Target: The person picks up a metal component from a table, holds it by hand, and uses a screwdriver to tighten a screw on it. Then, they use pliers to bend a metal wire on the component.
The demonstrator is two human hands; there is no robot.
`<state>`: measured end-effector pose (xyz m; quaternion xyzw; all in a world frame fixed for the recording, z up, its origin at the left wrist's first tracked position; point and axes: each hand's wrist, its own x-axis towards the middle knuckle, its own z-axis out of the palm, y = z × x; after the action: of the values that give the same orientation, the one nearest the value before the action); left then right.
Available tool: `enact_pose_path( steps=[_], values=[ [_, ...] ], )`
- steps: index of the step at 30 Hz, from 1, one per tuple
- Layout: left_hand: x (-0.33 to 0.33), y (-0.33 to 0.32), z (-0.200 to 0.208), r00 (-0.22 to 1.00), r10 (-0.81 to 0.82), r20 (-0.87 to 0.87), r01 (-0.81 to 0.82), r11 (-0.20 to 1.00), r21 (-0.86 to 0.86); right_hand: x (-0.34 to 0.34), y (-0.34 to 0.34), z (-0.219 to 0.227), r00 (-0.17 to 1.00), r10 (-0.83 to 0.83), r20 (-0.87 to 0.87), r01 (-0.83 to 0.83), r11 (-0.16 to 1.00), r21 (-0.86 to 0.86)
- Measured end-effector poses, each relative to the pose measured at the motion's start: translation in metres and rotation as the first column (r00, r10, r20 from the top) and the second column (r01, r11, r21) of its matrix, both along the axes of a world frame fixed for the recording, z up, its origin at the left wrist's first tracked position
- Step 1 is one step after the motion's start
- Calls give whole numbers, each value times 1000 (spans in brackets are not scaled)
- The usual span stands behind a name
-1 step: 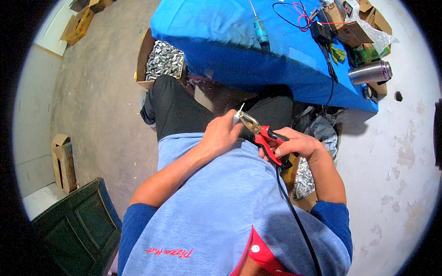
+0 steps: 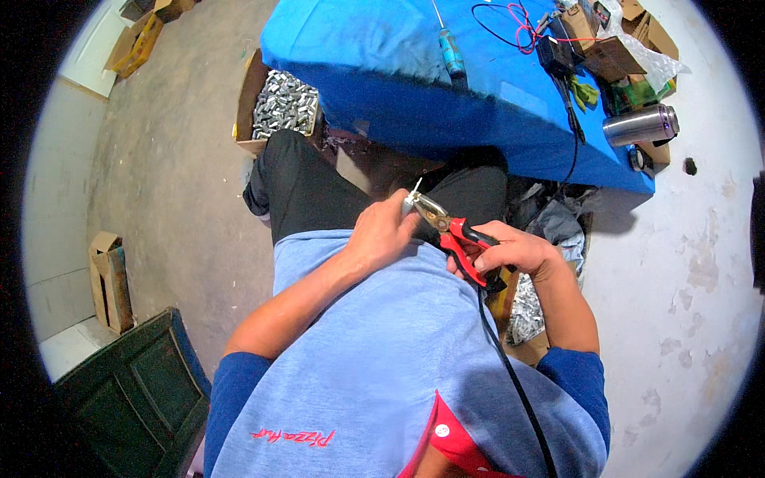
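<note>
Over my lap, my left hand pinches a small white-and-silver cylindrical piece with a thin pin sticking up from its end. My right hand is wrapped round the red-and-black handles of a pair of pliers. The jaws of the pliers reach to the small piece beside my left fingertips. Whether they grip it or only touch it, I cannot tell. My left fingers hide the lower part of the piece.
Ahead stands a table with a blue cover, bearing a screwdriver and a black adapter with wires. A steel tumbler lies at its right. Small metal pieces fill a carton by my left knee; others lie below my right forearm.
</note>
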<state>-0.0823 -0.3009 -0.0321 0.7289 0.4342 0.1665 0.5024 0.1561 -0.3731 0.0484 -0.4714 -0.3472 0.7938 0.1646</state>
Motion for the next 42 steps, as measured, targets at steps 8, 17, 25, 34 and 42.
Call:
enact_pose_path(
  steps=[8, 17, 25, 34, 42],
  values=[
    [-1, 0, 6, 1000, -14, -23, 14, 1000, -5, -1, 2, 5, 999, 40, 34, -41, 999, 26],
    [-1, -1, 2, 1000, -9, -8, 9, 1000, 10, -1, 4, 7, 997, 45, 59, -45, 999, 10],
    [1, -1, 3, 999, -36, -28, 35, 999, -13, 1, 5, 15, 998, 25, 64, -20, 997, -76],
    [4, -2, -2, 992, -118, -52, 119, 993, 18, 4, 5, 6, 999, -3, -33, 0, 997, -81],
    [2, -1, 1, 998, -45, -37, 44, 999, -22, 7, -4, 7, 996, -39, -79, 32, 995, -96]
  ],
)
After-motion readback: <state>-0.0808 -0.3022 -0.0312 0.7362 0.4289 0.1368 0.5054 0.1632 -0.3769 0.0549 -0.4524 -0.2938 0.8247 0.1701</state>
